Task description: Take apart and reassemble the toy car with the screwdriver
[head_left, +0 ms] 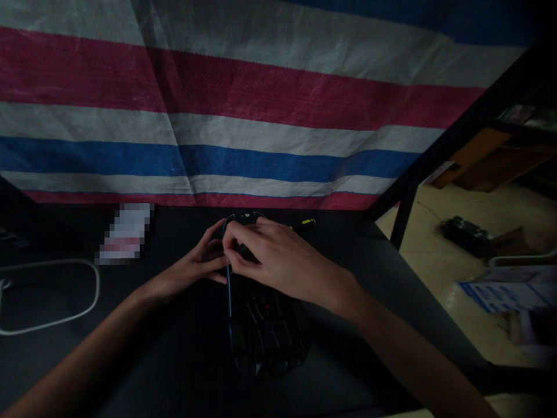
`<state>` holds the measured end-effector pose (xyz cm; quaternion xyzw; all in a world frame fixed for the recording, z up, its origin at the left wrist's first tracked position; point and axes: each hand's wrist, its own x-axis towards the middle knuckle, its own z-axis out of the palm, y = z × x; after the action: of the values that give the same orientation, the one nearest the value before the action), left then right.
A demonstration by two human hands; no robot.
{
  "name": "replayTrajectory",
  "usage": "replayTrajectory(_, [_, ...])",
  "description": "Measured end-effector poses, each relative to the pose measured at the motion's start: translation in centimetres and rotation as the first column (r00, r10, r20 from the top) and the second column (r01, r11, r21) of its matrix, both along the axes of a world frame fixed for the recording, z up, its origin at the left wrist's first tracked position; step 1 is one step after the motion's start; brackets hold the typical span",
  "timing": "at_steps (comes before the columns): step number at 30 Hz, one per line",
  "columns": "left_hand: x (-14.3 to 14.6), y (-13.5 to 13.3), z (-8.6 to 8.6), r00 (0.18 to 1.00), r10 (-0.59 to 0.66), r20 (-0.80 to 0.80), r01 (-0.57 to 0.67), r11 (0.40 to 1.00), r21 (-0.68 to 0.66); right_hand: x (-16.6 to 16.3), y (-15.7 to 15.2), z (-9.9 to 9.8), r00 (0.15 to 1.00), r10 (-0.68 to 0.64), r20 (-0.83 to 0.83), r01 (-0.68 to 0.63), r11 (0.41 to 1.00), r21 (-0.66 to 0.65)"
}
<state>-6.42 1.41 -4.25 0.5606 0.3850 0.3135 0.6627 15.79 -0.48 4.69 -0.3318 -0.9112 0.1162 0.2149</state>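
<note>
Your left hand and right hand meet at the far end of a black toy car lying mid-bench, fingers pinched narrow on its rim. A yellow-tipped tool lies just beyond.

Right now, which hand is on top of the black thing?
The right hand. It lies across the top of the black object, while the left hand only touches its left edge.
</note>
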Motion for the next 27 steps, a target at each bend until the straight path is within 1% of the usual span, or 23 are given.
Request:
replayTrajectory(4, [0.08,0.04,0.03,1.0,0.013,0.01,-0.013,1.0,-0.002,0.14,-0.3,0.51,0.993,0.097,-0.066,-0.097,0.995,-0.002])
replayTrajectory(7, [-0.11,0.33,-0.28,1.0,0.018,0.009,-0.018,1.0,-0.005,0.07,-0.53,0.65,0.988,0.141,-0.055,-0.139,0.99,0.032])
replayTrajectory(11, [-0.48,0.55,-0.73,1.0,-0.004,0.02,0.004,1.0,-0.004,-0.01,-0.32,0.31,0.999,0.025,0.035,-0.026,0.998,0.048])
replayTrajectory(12, [-0.51,0.53,-0.75,1.0,-0.004,0.011,0.004,1.0,-0.008,0.03,-0.19,0.22,0.999,0.013,0.045,-0.016,0.999,0.046])
replayTrajectory(14, [-0.46,0.41,-0.7,1.0,-0.001,0.005,0.001,1.0,-0.009,0.18,0.04,0.18,0.999,0.042,0.035,-0.043,0.998,0.037])
replayTrajectory(17, [-0.23,0.26,-0.53,1.0,-0.003,0.019,0.003,1.0,-0.001,0.42,0.13,0.36,0.993,0.112,-0.031,-0.111,0.993,0.03])
replayTrajectory(19, [-0.13,0.24,-0.44,1.0,0.006,0.005,-0.006,1.0,0.0,0.44,0.03,0.47,0.988,0.137,-0.069,-0.135,0.99,0.029])
replayTrajectory(21, [-0.15,0.27,-0.43,1.0,0.016,-0.008,-0.016,1.0,0.003,0.32,-0.09,0.45,0.986,0.149,-0.073,-0.146,0.988,0.039])
replayTrajectory(23, [-0.26,0.29,-0.46,1.0,0.018,0.004,-0.018,1.0,0.016,0.14,-0.13,0.28,0.99,0.135,-0.049,-0.131,0.989,0.064])
replayTrajectory(27, [-0.38,0.23,-0.5,1.0,0.018,0.009,-0.018,1.0,0.009,0.01,0.12,-0.18,1.0,0.024,0.019,-0.025,0.996,0.083])
